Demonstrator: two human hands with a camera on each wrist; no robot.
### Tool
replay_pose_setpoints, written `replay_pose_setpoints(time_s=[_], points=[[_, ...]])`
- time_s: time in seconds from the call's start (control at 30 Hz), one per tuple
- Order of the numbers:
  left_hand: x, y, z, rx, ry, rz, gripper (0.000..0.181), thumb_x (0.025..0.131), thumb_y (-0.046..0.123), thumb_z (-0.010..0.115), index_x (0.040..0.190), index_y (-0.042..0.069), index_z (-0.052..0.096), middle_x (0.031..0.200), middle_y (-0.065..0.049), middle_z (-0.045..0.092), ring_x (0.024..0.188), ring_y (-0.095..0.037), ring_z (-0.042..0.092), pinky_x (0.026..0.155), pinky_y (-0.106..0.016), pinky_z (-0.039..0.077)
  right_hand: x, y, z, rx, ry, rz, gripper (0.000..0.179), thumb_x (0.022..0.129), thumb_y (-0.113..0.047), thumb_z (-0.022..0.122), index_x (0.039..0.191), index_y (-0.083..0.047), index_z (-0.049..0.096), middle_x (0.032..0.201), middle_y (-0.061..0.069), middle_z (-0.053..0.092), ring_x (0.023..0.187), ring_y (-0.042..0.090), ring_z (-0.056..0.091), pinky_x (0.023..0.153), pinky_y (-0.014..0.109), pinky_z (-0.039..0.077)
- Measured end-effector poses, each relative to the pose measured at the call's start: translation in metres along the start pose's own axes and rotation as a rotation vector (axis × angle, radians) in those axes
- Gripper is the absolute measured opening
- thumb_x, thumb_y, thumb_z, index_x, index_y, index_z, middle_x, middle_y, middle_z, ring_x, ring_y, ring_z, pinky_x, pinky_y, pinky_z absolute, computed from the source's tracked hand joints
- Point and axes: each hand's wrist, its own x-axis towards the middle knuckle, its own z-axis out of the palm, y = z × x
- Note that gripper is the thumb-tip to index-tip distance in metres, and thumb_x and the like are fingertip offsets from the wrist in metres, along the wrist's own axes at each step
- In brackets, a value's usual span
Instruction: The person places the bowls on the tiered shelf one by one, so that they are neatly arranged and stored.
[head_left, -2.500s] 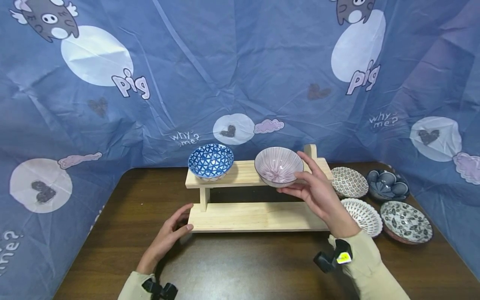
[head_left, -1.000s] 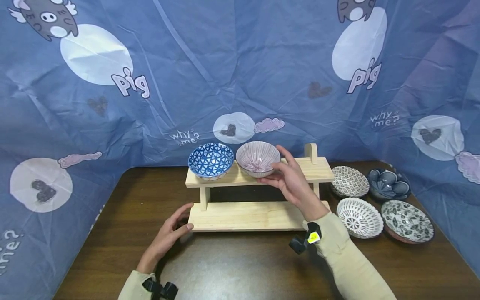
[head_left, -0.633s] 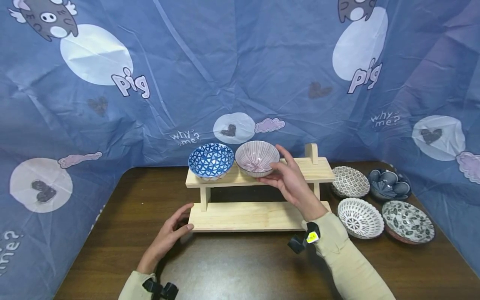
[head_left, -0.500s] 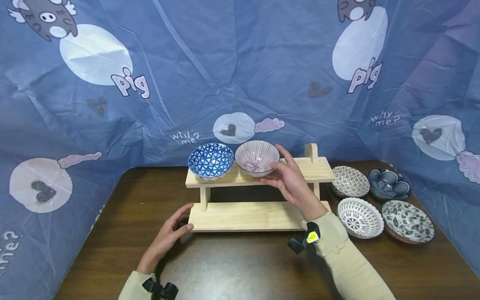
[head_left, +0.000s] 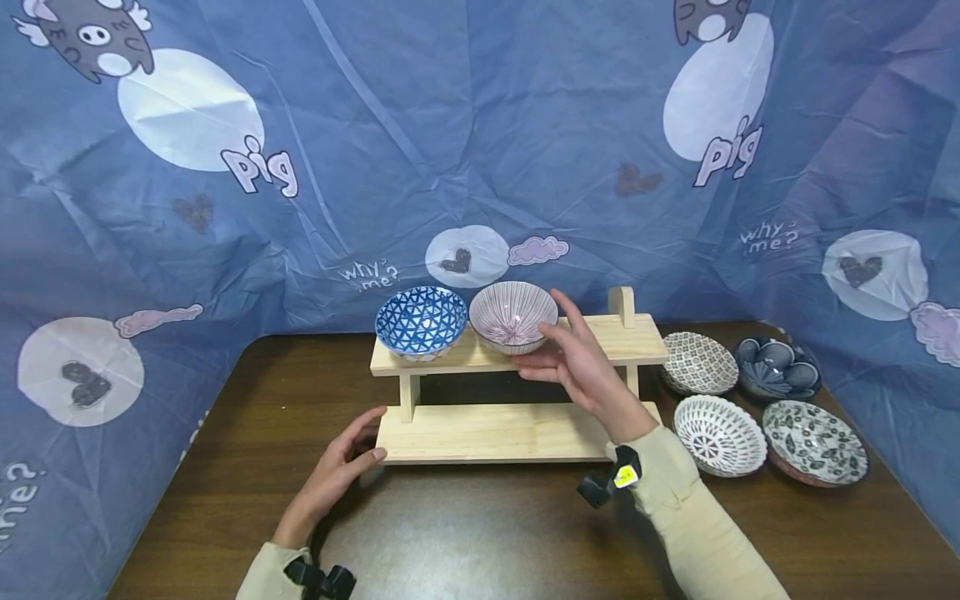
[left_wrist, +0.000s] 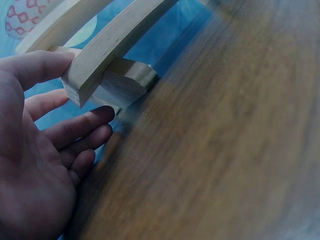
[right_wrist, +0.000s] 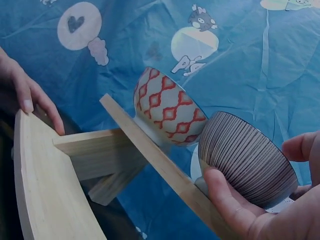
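A two-tier wooden display stand [head_left: 517,433] stands on the table. On its upper shelf, a blue-and-white bowl [head_left: 422,323] with a red-patterned outside [right_wrist: 167,107] sits at the left. Close beside it on the same shelf is a purple striped bowl [head_left: 513,315]. My right hand [head_left: 588,367] holds this bowl by its right side, thumb in front and a finger at the rim, the other fingers low by its base. My left hand [head_left: 333,462] grips the left end of the lower shelf between thumb and forefinger, its other fingers loosely curled [left_wrist: 80,127].
To the right of the stand are a small-patterned bowl [head_left: 699,363], a dark blue bowl [head_left: 777,368], a white lattice-patterned bowl [head_left: 720,436] and a leaf-patterned bowl [head_left: 814,442]. A blue printed cloth [head_left: 465,150] hangs behind the table [head_left: 480,533].
The right hand has moved the purple striped bowl left along the upper shelf, up beside the blue one. Lately its lower fingers have spread a little. The left hand stays still.
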Motion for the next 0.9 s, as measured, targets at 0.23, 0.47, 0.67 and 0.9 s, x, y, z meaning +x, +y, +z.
replay_pose_setpoints(time_s=[0.23, 0.47, 0.67, 0.9], points=[[0.0, -0.001, 0.0, -0.005, -0.002, 0.018, 0.058, 0.097, 0.014, 0.061, 0.15, 0.009, 0.041, 0.131, -0.027, 0.061, 0.108, -0.004, 0.058, 0.086, -0.024, 0.047, -0.003, 0.0, -0.003, -0.049, 0.009, 0.008, 0.066, 0.108, -0.018, 0.035, 0.161, -0.031, -0.003, 0.156, 0.031, 0.03, 0.081, 0.02, 0.074, 0.072, 0.034, 0.061], [-0.001, -0.001, 0.0, -0.008, 0.002, 0.018, 0.058, 0.097, 0.015, 0.061, 0.151, 0.01, 0.041, 0.132, -0.026, 0.061, 0.109, -0.003, 0.057, 0.088, -0.024, 0.047, -0.008, 0.001, -0.008, -0.035, 0.018, -0.002, 0.067, 0.107, -0.018, 0.036, 0.161, -0.03, -0.001, 0.156, 0.029, 0.03, 0.083, 0.02, 0.074, 0.074, 0.035, 0.061], [-0.001, -0.001, 0.001, -0.008, 0.0, 0.006, 0.058, 0.097, 0.016, 0.062, 0.151, 0.01, 0.041, 0.133, -0.026, 0.061, 0.11, -0.005, 0.057, 0.088, -0.025, 0.047, -0.015, 0.0, -0.012, -0.027, 0.002, -0.03, 0.066, 0.108, -0.018, 0.036, 0.162, -0.028, -0.001, 0.161, 0.027, 0.02, 0.081, 0.017, 0.074, 0.075, 0.034, 0.06], [0.0, 0.0, 0.001, -0.004, -0.002, 0.002, 0.058, 0.097, 0.016, 0.062, 0.151, 0.01, 0.041, 0.134, -0.025, 0.06, 0.112, -0.008, 0.057, 0.089, -0.025, 0.047, -0.024, -0.002, -0.018, -0.003, 0.004, -0.045, 0.066, 0.108, -0.018, 0.037, 0.162, -0.026, -0.001, 0.165, 0.025, 0.015, 0.081, 0.016, 0.075, 0.075, 0.033, 0.06]])
